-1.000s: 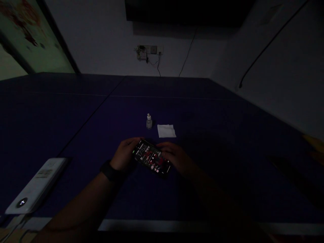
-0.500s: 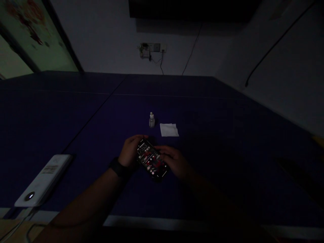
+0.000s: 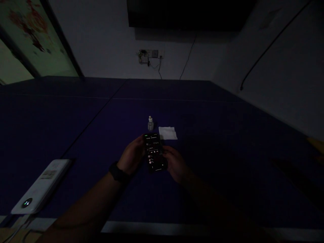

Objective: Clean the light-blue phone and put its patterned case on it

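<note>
Left hand: the left hand (image 3: 131, 157) is curled around the near left edge of a smartphone (image 3: 154, 152), fingers partly closed, gripping it. A black wristband (image 3: 117, 172) circles the wrist.

Right hand: the right hand (image 3: 176, 164) lies in deep shadow against the smartphone's right edge, its fingers bent and holding that side.

Smartphone: held by both hands just above the bench (image 3: 76, 118), long side pointing away from the person. Its screen is lit, with rows of text too small to read.

Beside the smartphone: a small white dropper bottle (image 3: 150, 124) stands upright just beyond it. A folded white tissue (image 3: 167, 133) lies flat just beyond it to the right, near the bottle.

Rest of the bench: a white power bank (image 3: 42, 187) lies well left of the smartphone, with a small glowing light at its near end.

Wall: a socket panel (image 3: 150, 55) with plugged-in cables is mounted far beyond the smartphone.
</note>
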The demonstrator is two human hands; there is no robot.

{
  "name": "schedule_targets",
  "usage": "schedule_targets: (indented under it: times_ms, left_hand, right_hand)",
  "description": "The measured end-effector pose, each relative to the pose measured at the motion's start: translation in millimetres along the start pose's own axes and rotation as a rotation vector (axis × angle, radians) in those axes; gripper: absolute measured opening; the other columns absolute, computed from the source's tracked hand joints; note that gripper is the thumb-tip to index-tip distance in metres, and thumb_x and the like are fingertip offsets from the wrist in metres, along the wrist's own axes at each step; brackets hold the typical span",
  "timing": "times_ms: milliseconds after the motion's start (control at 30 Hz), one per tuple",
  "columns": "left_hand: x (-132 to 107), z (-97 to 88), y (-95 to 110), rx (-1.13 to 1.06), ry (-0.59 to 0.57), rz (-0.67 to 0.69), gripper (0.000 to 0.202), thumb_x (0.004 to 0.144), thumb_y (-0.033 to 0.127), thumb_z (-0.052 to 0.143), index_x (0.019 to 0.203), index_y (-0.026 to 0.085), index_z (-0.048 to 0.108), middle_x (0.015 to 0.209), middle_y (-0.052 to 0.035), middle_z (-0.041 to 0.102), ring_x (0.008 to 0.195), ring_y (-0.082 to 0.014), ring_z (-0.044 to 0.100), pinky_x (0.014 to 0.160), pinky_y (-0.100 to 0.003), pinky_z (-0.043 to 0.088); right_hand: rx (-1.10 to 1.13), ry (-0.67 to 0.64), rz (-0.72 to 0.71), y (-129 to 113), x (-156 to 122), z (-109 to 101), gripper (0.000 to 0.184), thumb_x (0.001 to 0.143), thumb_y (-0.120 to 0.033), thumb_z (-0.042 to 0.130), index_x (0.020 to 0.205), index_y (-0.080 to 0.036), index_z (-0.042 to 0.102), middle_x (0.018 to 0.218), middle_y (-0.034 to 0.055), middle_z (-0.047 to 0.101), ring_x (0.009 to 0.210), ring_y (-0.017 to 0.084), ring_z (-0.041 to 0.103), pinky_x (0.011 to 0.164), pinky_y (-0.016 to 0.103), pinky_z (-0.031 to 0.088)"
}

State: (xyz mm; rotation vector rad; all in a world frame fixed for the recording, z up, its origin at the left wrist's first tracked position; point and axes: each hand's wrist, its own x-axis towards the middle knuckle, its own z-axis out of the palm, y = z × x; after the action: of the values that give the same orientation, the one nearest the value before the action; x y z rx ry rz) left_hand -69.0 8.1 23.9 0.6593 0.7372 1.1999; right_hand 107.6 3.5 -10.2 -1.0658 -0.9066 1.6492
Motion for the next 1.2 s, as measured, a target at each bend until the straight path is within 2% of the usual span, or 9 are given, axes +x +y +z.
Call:
schedule_targets:
  times_ms: [100, 167, 367, 500, 633, 733, 933, 1067, 1200]
  left_hand:
    - [-0.9, 0.7, -11.0, 0.061, 0.052, -0.063, 0.062, 0.087, 0.029, 0.070, 0.146, 0.028, 0.050, 0.125, -0.0084, 0.070, 0.092, -0.0184, 0.068, 0.072, -0.027, 0.052]
    - [-1.6, -1.1, -15.8, 0.080, 0.073, -0.075, 0.069, 0.088, 0.030, 0.070, 0.151, 0.030, 0.043, 0.124, -0.0081, 0.070, 0.087, -0.0168, 0.067, 0.066, -0.025, 0.050]
    - [-2.8, -4.7, -19.8, 0.202, 0.053, -0.004, 0.061, 0.086, 0.036, 0.073, 0.141, 0.019, 0.053, 0.117, -0.0112, 0.071, 0.087, -0.0169, 0.067, 0.070, -0.025, 0.049]
    - [-2.3, -4.9, -20.6, 0.263, 0.068, 0.004, 0.062, 0.084, 0.039, 0.075, 0.140, 0.020, 0.056, 0.113, -0.0096, 0.073, 0.085, -0.0169, 0.068, 0.075, -0.027, 0.051]
    - [0.2, -10.2, -20.9, 0.346, -0.012, -0.001, 0.056, 0.086, 0.038, 0.070, 0.138, 0.019, 0.060, 0.111, -0.0113, 0.074, 0.087, -0.0198, 0.070, 0.077, -0.029, 0.052]
    - [2.8, -16.3, -19.0, 0.529, -0.036, 0.049, 0.048, 0.089, 0.039, 0.064, 0.133, 0.019, 0.065, 0.107, -0.0098, 0.075, 0.087, -0.0210, 0.070, 0.079, -0.031, 0.053]
    - [10.5, -24.3, -13.2, 1.141, 0.029, 0.226, 0.038, 0.090, 0.039, 0.059, 0.122, 0.022, 0.073, 0.108, -0.0101, 0.075, 0.102, -0.0283, 0.069, 0.088, -0.035, 0.051]
    - [16.7, -28.1, -17.6, 1.319, 0.067, 0.216, 0.038, 0.091, 0.035, 0.058, 0.121, 0.017, 0.073, 0.104, -0.0151, 0.073, 0.100, -0.0305, 0.067, 0.094, -0.040, 0.048]
    - [23.5, -25.4, -20.8, 1.495, 0.061, 0.177, 0.041, 0.095, 0.029, 0.049, 0.129, 0.012, 0.066, 0.115, -0.0187, 0.069, 0.107, -0.0301, 0.066, 0.099, -0.042, 0.047]
  right_hand:
    - [-0.019, 0.038, -0.013, 2.8, 0.1, -3.6, 0.033, 0.067, -0.033, 0.068, 0.098, -0.022, 0.068, 0.081, 0.0018, 0.073, 0.073, 0.020, 0.069, 0.062, 0.031, 0.051]
    - [-0.047, 0.053, -0.021, 4.7, 0.4, -5.6, 0.035, 0.070, -0.035, 0.069, 0.102, -0.022, 0.069, 0.082, 0.0020, 0.073, 0.072, 0.020, 0.069, 0.059, 0.029, 0.050]
    - [-0.140, 0.043, -0.101, 9.1, 3.4, -5.8, 0.038, 0.076, -0.038, 0.073, 0.110, -0.021, 0.070, 0.093, 0.0053, 0.076, 0.085, 0.022, 0.072, 0.069, 0.032, 0.054]
    - [-0.216, 0.030, -0.111, 11.2, 2.8, -7.1, 0.036, 0.081, -0.039, 0.070, 0.112, -0.023, 0.065, 0.089, 0.0042, 0.075, 0.074, 0.020, 0.072, 0.058, 0.028, 0.053]
    - [-0.344, 0.003, -0.104, 11.9, 0.9, -11.2, 0.030, 0.083, -0.035, 0.068, 0.109, -0.022, 0.063, 0.075, -0.0001, 0.072, 0.060, 0.017, 0.068, 0.049, 0.024, 0.050]
    - [-0.453, -0.008, -0.112, 11.5, 1.6, -15.3, 0.027, 0.086, -0.033, 0.065, 0.110, -0.022, 0.064, 0.072, -0.0010, 0.070, 0.055, 0.016, 0.065, 0.046, 0.024, 0.048]
    - [-0.676, 0.042, -0.164, 6.3, 9.2, -29.3, 0.024, 0.082, -0.025, 0.073, 0.105, -0.021, 0.073, 0.094, 0.0054, 0.072, 0.065, 0.015, 0.066, 0.055, 0.027, 0.051]
    - [-0.807, 0.047, -0.148, 2.1, 11.1, -34.6, 0.023, 0.083, -0.023, 0.074, 0.106, -0.022, 0.076, 0.102, 0.0080, 0.074, 0.073, 0.018, 0.069, 0.061, 0.029, 0.054]
    - [-0.921, 0.026, -0.097, -3.0, 9.1, -31.4, 0.027, 0.086, -0.023, 0.071, 0.113, -0.019, 0.074, 0.110, 0.0098, 0.075, 0.080, 0.018, 0.071, 0.062, 0.025, 0.054]
